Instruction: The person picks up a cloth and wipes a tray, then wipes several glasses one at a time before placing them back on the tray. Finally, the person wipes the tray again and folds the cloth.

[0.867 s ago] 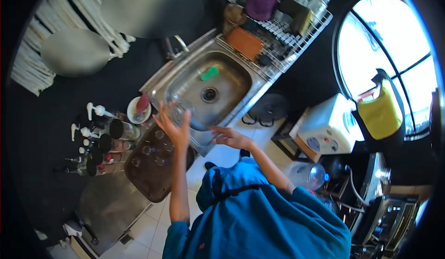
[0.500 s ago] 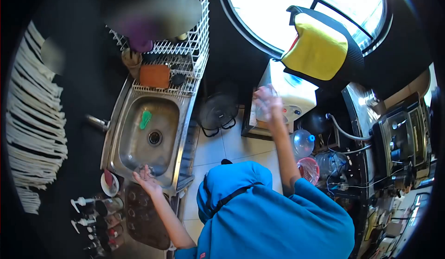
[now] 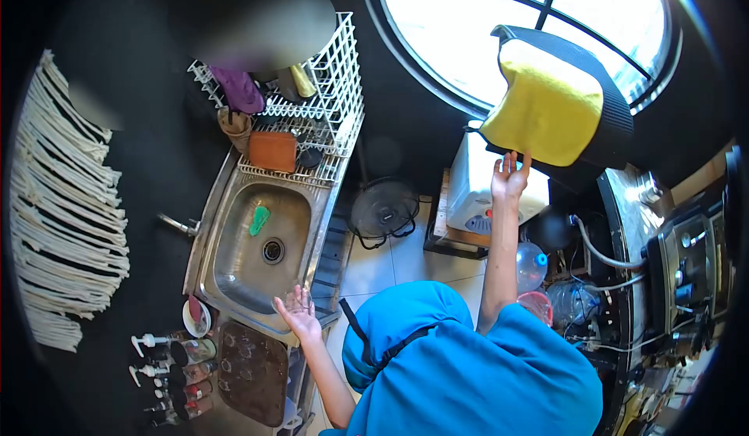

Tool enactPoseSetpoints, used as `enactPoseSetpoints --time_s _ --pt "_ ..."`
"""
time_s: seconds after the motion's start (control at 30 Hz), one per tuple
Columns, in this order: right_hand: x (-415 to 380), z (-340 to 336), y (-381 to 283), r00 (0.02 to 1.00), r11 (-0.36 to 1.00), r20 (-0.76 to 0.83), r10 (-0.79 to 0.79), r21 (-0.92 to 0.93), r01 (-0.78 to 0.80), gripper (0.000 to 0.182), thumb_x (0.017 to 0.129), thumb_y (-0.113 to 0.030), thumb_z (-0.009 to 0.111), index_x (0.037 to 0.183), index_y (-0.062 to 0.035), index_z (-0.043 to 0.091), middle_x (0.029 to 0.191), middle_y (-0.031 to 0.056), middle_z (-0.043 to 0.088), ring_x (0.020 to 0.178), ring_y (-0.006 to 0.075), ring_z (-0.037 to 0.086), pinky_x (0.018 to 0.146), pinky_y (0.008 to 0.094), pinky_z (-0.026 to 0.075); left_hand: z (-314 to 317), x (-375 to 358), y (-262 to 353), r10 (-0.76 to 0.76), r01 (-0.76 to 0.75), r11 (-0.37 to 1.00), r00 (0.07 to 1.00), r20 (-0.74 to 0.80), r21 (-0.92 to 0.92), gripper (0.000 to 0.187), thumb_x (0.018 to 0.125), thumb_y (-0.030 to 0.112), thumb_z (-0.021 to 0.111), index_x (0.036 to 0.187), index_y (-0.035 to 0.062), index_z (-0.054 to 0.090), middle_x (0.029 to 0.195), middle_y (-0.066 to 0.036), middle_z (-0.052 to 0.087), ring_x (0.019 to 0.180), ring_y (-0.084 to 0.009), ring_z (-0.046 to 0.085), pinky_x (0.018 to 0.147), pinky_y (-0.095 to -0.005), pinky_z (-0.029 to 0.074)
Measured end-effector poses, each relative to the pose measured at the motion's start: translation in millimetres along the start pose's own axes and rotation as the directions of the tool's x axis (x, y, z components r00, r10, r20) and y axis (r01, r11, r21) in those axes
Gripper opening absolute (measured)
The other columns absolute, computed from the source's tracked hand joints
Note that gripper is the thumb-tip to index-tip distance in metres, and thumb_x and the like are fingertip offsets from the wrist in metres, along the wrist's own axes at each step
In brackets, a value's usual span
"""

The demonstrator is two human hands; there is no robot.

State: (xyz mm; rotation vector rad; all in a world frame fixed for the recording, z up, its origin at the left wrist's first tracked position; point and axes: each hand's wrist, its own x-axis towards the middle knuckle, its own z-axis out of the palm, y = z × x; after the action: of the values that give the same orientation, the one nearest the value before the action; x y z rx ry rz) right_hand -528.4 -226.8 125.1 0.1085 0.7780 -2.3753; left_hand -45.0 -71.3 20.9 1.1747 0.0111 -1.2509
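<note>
My left hand (image 3: pixel 299 315) hovers by the near corner of the metal sink (image 3: pixel 308 202), palm up, fingers spread, holding nothing. My right hand (image 3: pixel 510 178) is raised, its fingertips at the lower edge of a yellow cloth (image 3: pixel 550 104). Those fingers are stretched and a little apart; no firm grip on the cloth shows. The cloth hangs over a dark, ribbed object (image 3: pixel 612 81) below the round window. In the sink basin lies a green sponge or scrubber (image 3: pixel 260 220), left of the drain (image 3: pixel 273 251).
A white dish rack (image 3: pixel 343 69) stands beyond the sink, with a brown-orange block (image 3: pixel 273 151) in front. Pump bottles (image 3: pixel 191 350) and a dark tray (image 3: pixel 251 373) are at the near left. A white appliance (image 3: pixel 476 178) stands under the cloth, a water bottle (image 3: pixel 532 266) beside it.
My right hand has moved from in front of the white appliance to the yellow cloth's lower edge. My left hand has shifted right, away from the basin. The whole view has shifted slightly.
</note>
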Motion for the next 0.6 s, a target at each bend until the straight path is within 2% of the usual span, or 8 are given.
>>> enactPoseSetpoints --time_s 0.1,0.17,0.3,0.37,0.47,0.5,0.57,0.6 --pt "19.4 -13.9 0.7 0.999 0.997 -0.04 -0.023 -0.075 0.02 0.026 0.089 -0.033 0.064 0.093 -0.0081 0.058 0.083 0.0011 0.054 0.08 0.0113 0.051 0.069 0.0309 0.042 -2.9 -7.3 -2.8 -0.006 0.007 0.997 1.0 0.006 -0.076 0.069 0.08 0.069 0.054 0.121 0.0137 0.05 0.117 0.0 0.064 0.115 -0.0179 0.054 0.108 -0.0393 0.019" --pt "10.9 -4.9 -10.1 0.975 0.977 0.15 -0.164 -0.115 0.182 0.031 0.088 -0.026 0.064 0.11 -0.0055 0.056 0.102 0.0043 0.057 0.101 0.0179 0.052 0.09 0.0357 0.041 -5.0 -8.3 -4.2 -0.022 0.024 0.992 1.0 0.02 -0.123 0.07 0.079 0.068 0.056 0.121 0.0113 0.05 0.118 -0.004 0.063 0.117 -0.0199 0.053 0.107 -0.037 0.025" --pt "-24.9 37.0 -49.9 0.768 0.734 0.279 -0.576 -0.236 0.637 0.038 0.087 -0.019 0.059 0.119 0.001 0.053 0.114 0.01 0.057 0.108 0.0202 0.054 0.092 0.0369 0.043 0.7 -13.3 0.8 0.019 -0.02 0.971 1.0 -0.01 -0.24 0.071 0.078 0.064 0.061 0.12 0.0085 0.048 0.12 -0.011 0.062 0.117 -0.0247 0.055 0.107 -0.0376 0.03" --pt "-60.5 87.5 -67.7 0.808 0.744 0.086 -0.583 -0.343 0.574 0.046 0.085 -0.02 0.061 0.122 0.0039 0.051 0.114 0.0114 0.057 0.103 0.021 0.057 0.088 0.036 0.046 13.3 -19.2 7.3 0.038 -0.05 0.957 0.998 -0.049 -0.285 0.071 0.08 0.063 0.06 0.121 0.0072 0.047 0.12 -0.013 0.061 0.119 -0.0271 0.054 0.108 -0.0392 0.03" --pt "-99.1 132.0 -70.9 0.709 0.803 0.515 -0.481 -0.066 0.593 0.037 0.086 -0.017 0.061 0.116 0.0035 0.055 0.105 0.0125 0.061 0.095 0.0203 0.061 0.083 0.0293 0.048 29.0 -20.5 12.8 0.071 -0.035 0.944 0.992 0.101 -0.327 0.061 0.086 0.057 0.057 0.117 0.006 0.048 0.119 -0.016 0.06 0.12 -0.0314 0.052 0.104 -0.043 0.038" --pt "-113.9 139.6 -72.1 0.694 0.839 0.634 -0.341 -0.128 0.529 0.04 0.087 -0.017 0.061 0.119 0.0041 0.052 0.109 0.0133 0.06 0.094 0.0207 0.062 0.078 0.0281 0.05 31.7 -19.0 8.9 0.09 -0.031 0.933 0.985 0.148 -0.358 0.056 0.088 0.054 0.056 0.115 0.0058 0.048 0.119 -0.017 0.06 0.119 -0.0328 0.053 0.102 -0.044 0.041" --pt "-148.5 129.3 -46.1 0.517 0.92 0.851 -0.088 -0.129 0.37 0.039 0.085 -0.013 0.064 0.118 0.0044 0.053 0.11 0.0134 0.06 0.09 0.0204 0.062 0.074 0.0248 0.05 43.3 -28.1 11.8 0.145 -0.085 0.93 0.979 0.145 -0.356 0.048 0.09 0.051 0.055 0.109 0.0066 0.051 0.118 -0.018 0.06 0.117 -0.034 0.054 0.101 -0.0442 0.043" --pt "-163.0 107.9 -26.3 0.299 0.714 0.948 -0.107 -0.136 0.687 0.039 0.081 -0.016 0.066 0.114 0.002 0.056 0.098 0.0119 0.061 0.084 0.0212 0.061 0.07 0.0286 0.049 49.8 -32.9 16.3 0.154 -0.098 0.935 0.978 0.143 -0.341 0.048 0.091 0.05 0.054 0.111 0.0072 0.048 0.12 -0.02 0.058 0.117 -0.0351 0.054 0.1 -0.0434 0.044"
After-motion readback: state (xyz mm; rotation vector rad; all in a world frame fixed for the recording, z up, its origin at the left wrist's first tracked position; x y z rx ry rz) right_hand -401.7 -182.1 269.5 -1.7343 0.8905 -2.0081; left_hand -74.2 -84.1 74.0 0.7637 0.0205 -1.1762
